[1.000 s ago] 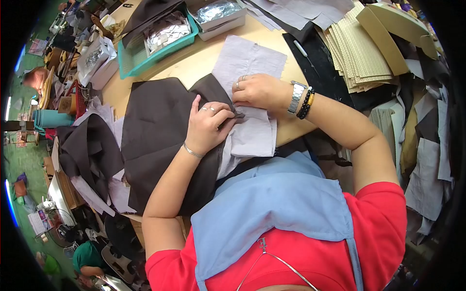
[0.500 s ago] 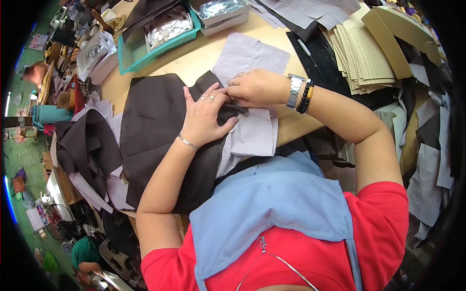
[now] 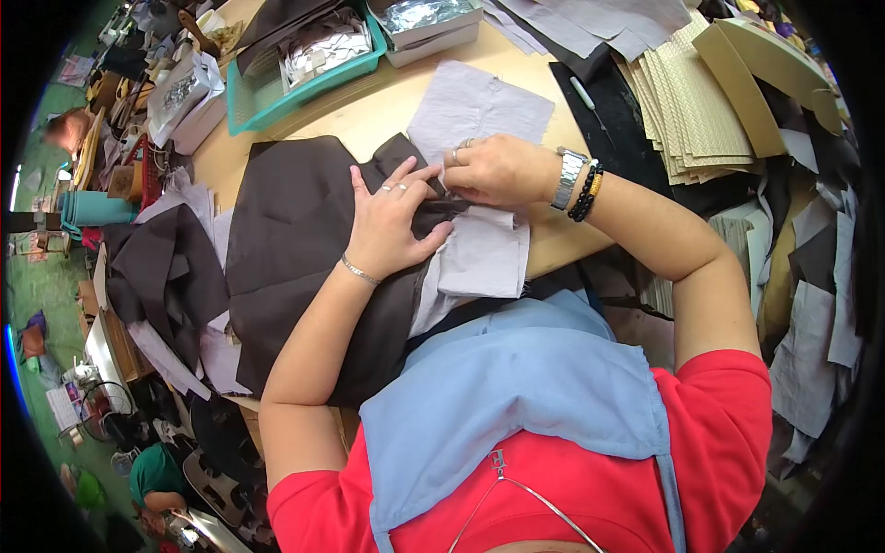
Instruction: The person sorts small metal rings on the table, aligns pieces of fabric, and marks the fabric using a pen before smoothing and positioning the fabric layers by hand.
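The left hand (image 3: 395,219) rests, fingers spread, on the dark brown fabric (image 3: 300,230), which lies on the worktop (image 3: 383,106). At this fabric's right edge, the right hand (image 3: 502,171) has its fingers curled; their grip is hidden. Pale lilac cloth (image 3: 484,256) lies right of the fabric, a teal basket (image 3: 309,98) beyond it.

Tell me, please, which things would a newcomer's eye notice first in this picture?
Most likely the bright red shirt under a light-blue apron, in the lower middle. Above them, the left hand is spread on dark brown cloth, with the right hand close beside it, a black beaded bracelet on its wrist. Toward the top left stands a teal plastic basket.
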`<move>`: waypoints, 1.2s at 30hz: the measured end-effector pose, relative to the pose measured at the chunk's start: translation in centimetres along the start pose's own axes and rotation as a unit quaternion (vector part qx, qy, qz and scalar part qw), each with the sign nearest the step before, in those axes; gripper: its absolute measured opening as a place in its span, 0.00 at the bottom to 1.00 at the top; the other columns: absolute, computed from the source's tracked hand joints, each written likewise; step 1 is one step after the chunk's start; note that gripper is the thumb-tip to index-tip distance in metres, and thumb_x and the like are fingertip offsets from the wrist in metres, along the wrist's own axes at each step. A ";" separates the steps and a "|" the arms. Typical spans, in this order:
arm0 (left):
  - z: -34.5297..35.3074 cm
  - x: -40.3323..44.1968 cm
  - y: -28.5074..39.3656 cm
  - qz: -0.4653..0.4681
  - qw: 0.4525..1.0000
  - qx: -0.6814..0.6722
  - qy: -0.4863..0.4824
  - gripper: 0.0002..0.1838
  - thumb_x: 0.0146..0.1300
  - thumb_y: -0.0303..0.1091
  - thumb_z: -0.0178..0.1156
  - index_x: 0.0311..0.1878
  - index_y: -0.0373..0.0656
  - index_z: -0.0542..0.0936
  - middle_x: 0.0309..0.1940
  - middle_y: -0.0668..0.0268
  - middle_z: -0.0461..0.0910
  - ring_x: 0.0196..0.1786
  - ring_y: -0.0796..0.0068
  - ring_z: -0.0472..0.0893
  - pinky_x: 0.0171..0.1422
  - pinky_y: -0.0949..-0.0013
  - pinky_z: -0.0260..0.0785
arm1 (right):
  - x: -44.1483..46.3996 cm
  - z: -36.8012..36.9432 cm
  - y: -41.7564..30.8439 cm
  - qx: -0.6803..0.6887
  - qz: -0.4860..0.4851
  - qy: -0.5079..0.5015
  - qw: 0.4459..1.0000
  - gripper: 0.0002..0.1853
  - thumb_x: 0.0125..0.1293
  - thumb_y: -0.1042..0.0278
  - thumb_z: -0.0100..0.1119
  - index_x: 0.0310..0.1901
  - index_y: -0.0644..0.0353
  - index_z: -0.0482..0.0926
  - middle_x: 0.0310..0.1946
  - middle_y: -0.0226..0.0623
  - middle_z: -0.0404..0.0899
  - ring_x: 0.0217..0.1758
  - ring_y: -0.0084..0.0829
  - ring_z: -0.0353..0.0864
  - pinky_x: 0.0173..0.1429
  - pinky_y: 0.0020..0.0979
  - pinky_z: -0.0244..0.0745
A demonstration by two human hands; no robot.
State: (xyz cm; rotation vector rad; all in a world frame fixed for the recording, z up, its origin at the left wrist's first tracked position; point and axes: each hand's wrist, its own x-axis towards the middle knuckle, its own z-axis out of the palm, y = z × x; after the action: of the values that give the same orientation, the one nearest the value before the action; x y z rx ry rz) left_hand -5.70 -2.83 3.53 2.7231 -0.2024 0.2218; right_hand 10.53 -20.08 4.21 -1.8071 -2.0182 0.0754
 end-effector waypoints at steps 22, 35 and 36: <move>0.2 0.0 0.0 0.003 1.000 0.016 0.004 0.19 0.51 0.48 0.69 0.41 0.48 0.77 0.64 0.75 0.76 0.73 0.65 0.67 0.71 0.21 0.33 | -0.7 1.0 -0.6 -0.041 0.025 0.049 0.998 0.05 0.60 0.64 0.62 0.33 0.54 0.78 0.33 0.33 0.79 0.38 0.36 0.82 0.38 0.37 0.79; 0.2 -0.1 0.0 0.005 1.000 0.019 0.003 0.20 0.51 0.48 0.69 0.42 0.49 0.77 0.62 0.73 0.76 0.72 0.65 0.68 0.71 0.23 0.34 | 0.9 0.3 0.0 -0.092 0.026 0.001 0.995 0.09 0.61 0.64 0.61 0.39 0.57 0.75 0.35 0.35 0.76 0.37 0.36 0.82 0.37 0.36 0.79; 0.2 -0.1 0.0 0.007 1.000 0.018 0.005 0.20 0.51 0.48 0.69 0.42 0.49 0.77 0.62 0.74 0.76 0.72 0.65 0.68 0.71 0.23 0.35 | 0.8 -0.1 0.2 -0.082 0.034 0.004 0.996 0.09 0.61 0.64 0.61 0.39 0.57 0.75 0.35 0.34 0.76 0.38 0.36 0.82 0.37 0.35 0.79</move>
State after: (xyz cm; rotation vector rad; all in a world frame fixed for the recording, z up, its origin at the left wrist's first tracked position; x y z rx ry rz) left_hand -5.75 -2.91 3.35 2.7560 -0.2165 0.2449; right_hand 10.71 -19.32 4.43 -1.9732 -2.0084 -0.0809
